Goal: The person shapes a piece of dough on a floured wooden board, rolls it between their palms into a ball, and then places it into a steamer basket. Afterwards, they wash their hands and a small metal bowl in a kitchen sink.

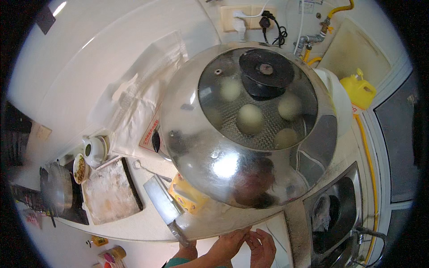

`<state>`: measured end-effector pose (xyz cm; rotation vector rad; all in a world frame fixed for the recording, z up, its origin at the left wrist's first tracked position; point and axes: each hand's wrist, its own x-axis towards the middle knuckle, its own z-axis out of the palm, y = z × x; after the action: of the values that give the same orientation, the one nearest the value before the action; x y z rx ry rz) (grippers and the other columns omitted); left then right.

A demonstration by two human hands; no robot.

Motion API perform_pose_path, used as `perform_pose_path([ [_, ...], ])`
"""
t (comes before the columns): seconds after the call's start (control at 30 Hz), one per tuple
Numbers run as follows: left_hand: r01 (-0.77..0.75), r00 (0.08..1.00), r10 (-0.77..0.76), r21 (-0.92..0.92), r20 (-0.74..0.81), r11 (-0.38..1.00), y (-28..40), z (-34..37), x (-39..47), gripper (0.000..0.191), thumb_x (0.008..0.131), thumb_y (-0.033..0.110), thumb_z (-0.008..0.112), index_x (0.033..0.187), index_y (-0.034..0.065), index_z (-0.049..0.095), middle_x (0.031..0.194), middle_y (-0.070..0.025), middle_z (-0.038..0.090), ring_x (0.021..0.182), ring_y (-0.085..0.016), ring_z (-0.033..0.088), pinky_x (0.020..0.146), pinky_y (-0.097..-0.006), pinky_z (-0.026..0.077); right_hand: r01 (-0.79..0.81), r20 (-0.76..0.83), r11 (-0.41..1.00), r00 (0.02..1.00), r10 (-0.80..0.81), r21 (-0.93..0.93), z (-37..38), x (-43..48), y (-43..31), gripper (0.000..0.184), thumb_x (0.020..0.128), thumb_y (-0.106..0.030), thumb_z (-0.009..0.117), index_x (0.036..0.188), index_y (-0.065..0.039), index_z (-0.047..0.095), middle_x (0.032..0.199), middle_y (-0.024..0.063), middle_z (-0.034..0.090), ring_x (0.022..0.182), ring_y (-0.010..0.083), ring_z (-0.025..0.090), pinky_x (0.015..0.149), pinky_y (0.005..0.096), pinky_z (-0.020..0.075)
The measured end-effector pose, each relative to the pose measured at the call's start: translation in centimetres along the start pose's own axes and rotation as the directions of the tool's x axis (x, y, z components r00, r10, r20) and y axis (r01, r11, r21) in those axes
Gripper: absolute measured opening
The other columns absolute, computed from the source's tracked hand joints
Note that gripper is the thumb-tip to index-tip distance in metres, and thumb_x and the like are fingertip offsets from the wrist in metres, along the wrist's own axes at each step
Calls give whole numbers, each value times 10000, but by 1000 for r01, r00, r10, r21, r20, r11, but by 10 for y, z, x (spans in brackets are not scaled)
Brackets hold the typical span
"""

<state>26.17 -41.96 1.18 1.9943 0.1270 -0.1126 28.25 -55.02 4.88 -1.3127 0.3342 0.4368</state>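
My left hand (229, 244) and my right hand (263, 248) are close together at the bottom, below the counter's front edge. Their fingertips meet or nearly meet; whether anything small is between them cannot be seen. Above them stands a large steamer with a domed steel lid (194, 140), a glass window and a black knob (266, 68). Several pale round buns (249, 118) show through the glass on a perforated tray. A cleaver (162, 199) lies left of the steamer, its handle over the counter edge, beside a yellow packet (187, 196).
Left are a floury wooden board (110, 194), a bowl of chopped food (80, 168), a white pot (95, 149), a spoon (150, 170) and a pan (62, 189). Right are a steel sink (335, 214) and a yellow jug (358, 90). Plugged sockets (248, 18) are behind.
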Motion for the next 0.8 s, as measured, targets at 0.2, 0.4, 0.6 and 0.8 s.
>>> perform_pose_path([
  [0.2, 219, 975, -220, -52, -27, 974, 22, -1, 8, 206, 914, 152, 611, 1080, 41, 661, 954, -163, 692, 896, -360, 668, 767, -441, 534, -21, 4, 999, 1000, 21, 30, -3, -5, -17, 445, 1020, -284, 463, 1330, 35, 473, 1284, 178, 574, 1186, 274, 581, 1023, 391, 465],
  [0.4, 261, 962, -255, 49, -102, 964, 43, -1, 20, 200, 920, 172, 606, 1035, 16, 657, 940, -181, 696, 837, -363, 674, 721, -423, 543, -38, -98, 998, 995, 33, -58, 10, 2, -19, 749, 876, -531, 626, 1341, 9, 395, 1343, 229, 435, 1298, 391, 452, 1087, 499, 409],
  [0.6, 355, 929, -364, -113, -68, 928, 73, 1, 19, 186, 929, 155, 592, 1034, 11, 645, 890, -189, 694, 807, -354, 689, 702, -416, 542, 156, 60, 982, 987, -151, -104, 0, -21, -38, 830, 873, -571, 611, 1396, 13, 338, 1394, 216, 384, 1364, 393, 366, 1121, 521, 340],
  [0.8, 153, 986, -162, -221, -26, 963, 156, 3, 15, 176, 941, 137, 587, 1034, -4, 635, 896, -175, 705, 788, -279, 715, 688, -375, 561, 381, -24, 917, 922, -386, -118, -45, -50, -53, 630, 767, 87, 565, 1379, 16, 436, 1445, 223, 410, 1330, 339, 441, 1113, 460, 388],
])
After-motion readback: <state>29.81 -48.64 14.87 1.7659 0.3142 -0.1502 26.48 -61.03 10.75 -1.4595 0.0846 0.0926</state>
